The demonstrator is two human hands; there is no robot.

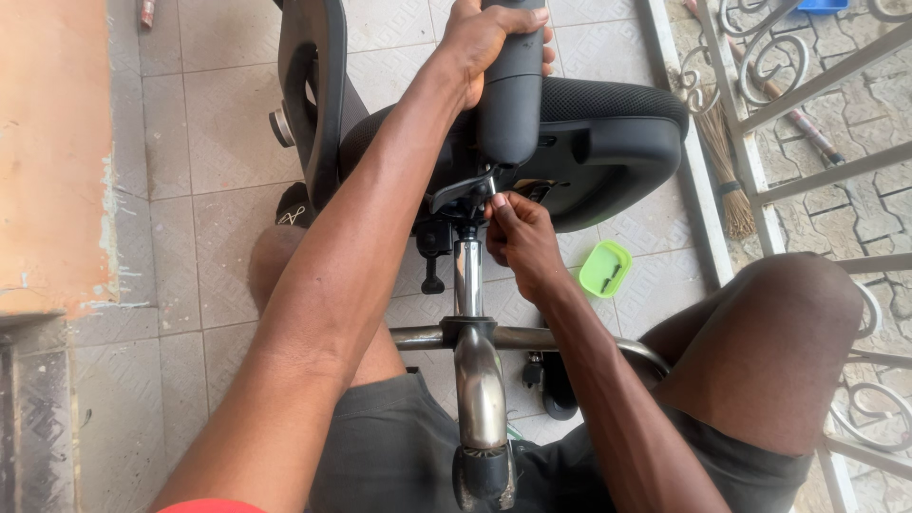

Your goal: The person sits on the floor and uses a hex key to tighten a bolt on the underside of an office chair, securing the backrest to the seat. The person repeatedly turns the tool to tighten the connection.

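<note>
Left hand point(489, 43), at the top of the view, is what we see closed around the upper end of a black armrest point(511, 95), fingers wrapped over its far side and thumb toward us. Our right hand point(518, 237) sits lower, beside the chair's centre; its thumb and forefinger are pinched together on a small metal piece point(493, 182) at the black mechanism point(463, 195) under the seat, the other fingers curled in. We cannot tell exactly what that small piece is.

We note that the office chair lies tipped on its side between our knees. Its black seat point(608, 142) faces right, with the mesh edge uppermost, and the backrest frame point(309, 95) stands to the left. The armrest hangs in front of the seat, its lower end just above the mechanism. From the mechanism a chrome gas cylinder point(467, 275) runs toward us into the chrome base point(480, 380), whose arms spread left and right; a black caster point(559, 389) shows under the right arm.

On the tiled floor point(209, 142), to the right of the right hand and near the seat's edge, rests a small green tray point(604, 269) holding dark small parts. Beyond it we see a grey metal railing point(807, 85) and a straw broom point(727, 180) leaning at its foot. An orange wall point(52, 142) borders the left side.
</note>
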